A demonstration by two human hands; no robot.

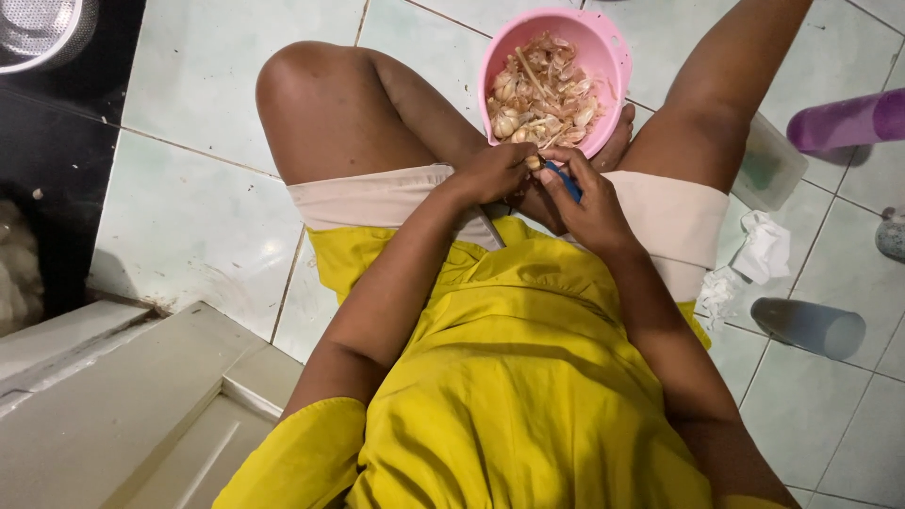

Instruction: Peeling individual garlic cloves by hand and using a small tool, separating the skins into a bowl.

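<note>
I sit cross-legged on a tiled floor in a yellow shirt. My left hand (495,174) pinches a small garlic clove (534,162) at its fingertips. My right hand (586,200) grips a blue-handled knife (566,181), its tip against the clove. Both hands meet just below a pink plastic bowl (611,57) that rests between my legs. The bowl holds several garlic cloves and papery skins (542,94).
A purple bottle (848,121) lies at the right, with a clear lidded container (771,165) beside my right leg, crumpled white tissue (762,250) and a grey tumbler (811,327) on its side. A metal colander (38,28) sits at top left. A cream door panel (123,405) fills the lower left.
</note>
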